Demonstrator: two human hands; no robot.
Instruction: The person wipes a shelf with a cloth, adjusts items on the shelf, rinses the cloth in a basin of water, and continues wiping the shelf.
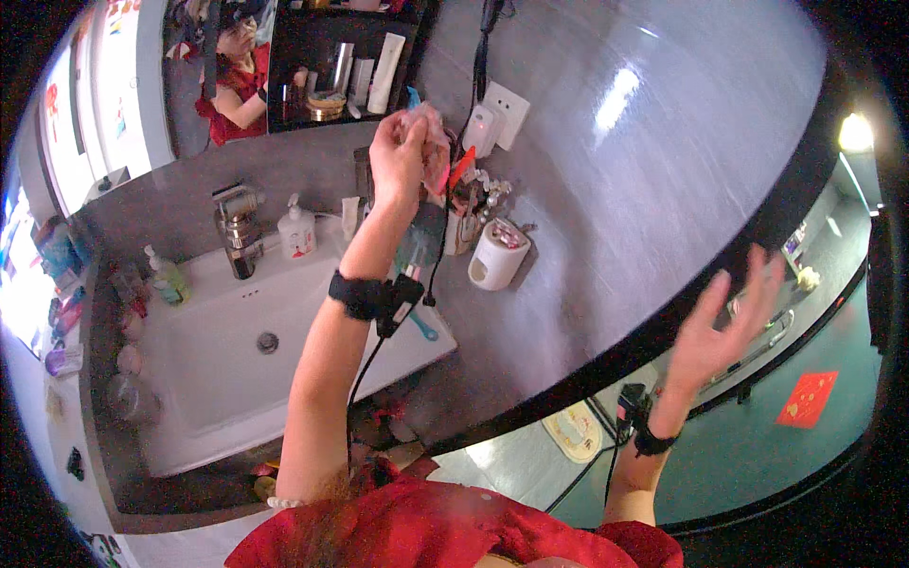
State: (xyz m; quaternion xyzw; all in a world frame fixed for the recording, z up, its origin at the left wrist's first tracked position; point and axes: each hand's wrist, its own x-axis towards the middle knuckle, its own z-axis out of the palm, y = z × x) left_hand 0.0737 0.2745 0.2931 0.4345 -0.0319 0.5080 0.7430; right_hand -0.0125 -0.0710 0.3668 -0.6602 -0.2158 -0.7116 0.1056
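My left hand (398,156) is raised near the wall below the shelf cabinet, pinching a crumpled, see-through pinkish plastic packet (434,160) between thumb and fingers. Just beyond it are a plug-in adapter (481,131) with a lit red light and a wall socket (513,110). Below the packet, a white holder (499,254) is fixed to the wall, beside a cup of small items with a string of beads (495,188). My right hand (724,330) hangs in the air at the right, slightly blurred, fingers spread and nothing in it.
A white washbasin (213,362) lies at left, with a faucet (241,234), a white pump bottle (296,231) and a green pump bottle (167,277) along it. Black cables run down the wall. An open-fronted cabinet (284,121) holds tubes. A doorway is at right.
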